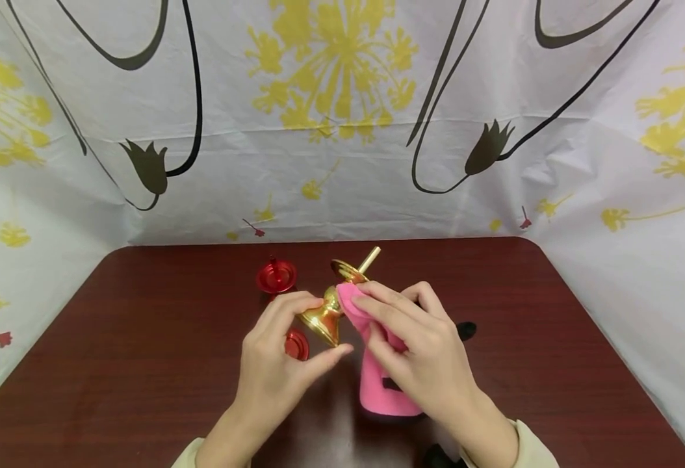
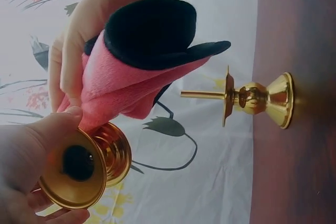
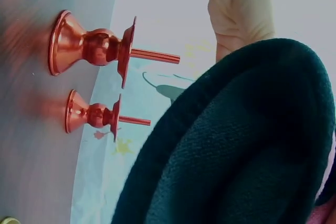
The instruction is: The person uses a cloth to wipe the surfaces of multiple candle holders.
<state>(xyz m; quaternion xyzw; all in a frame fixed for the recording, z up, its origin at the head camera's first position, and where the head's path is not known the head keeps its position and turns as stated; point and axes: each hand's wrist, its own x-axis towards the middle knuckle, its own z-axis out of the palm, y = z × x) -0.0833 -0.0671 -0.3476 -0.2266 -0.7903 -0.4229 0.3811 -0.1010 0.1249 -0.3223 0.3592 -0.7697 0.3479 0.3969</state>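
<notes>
My left hand (image 1: 278,344) holds a gold candlestick (image 1: 322,320) by the rim of its flared base, thumb on one side and fingers on the other. The candlestick is tilted, its spike pointing up and to the right. My right hand (image 1: 421,338) grips a pink cloth (image 1: 377,390) with a dark underside and presses it against the candlestick's stem. In the left wrist view, the cloth (image 2: 115,80) hides much of the candlestick's upper part, while its hollow base (image 2: 76,195) faces the camera. Folds of dark cloth (image 3: 236,129) cover much of the right wrist view.
Two red candlesticks stand on the table: a farther one (image 1: 276,276) and a nearer one (image 1: 297,344), partly behind my left hand. A second gold candlestick (image 2: 254,100) stands upright in the left wrist view. A patterned sheet (image 1: 342,195) hangs behind the dark wooden table (image 1: 161,364).
</notes>
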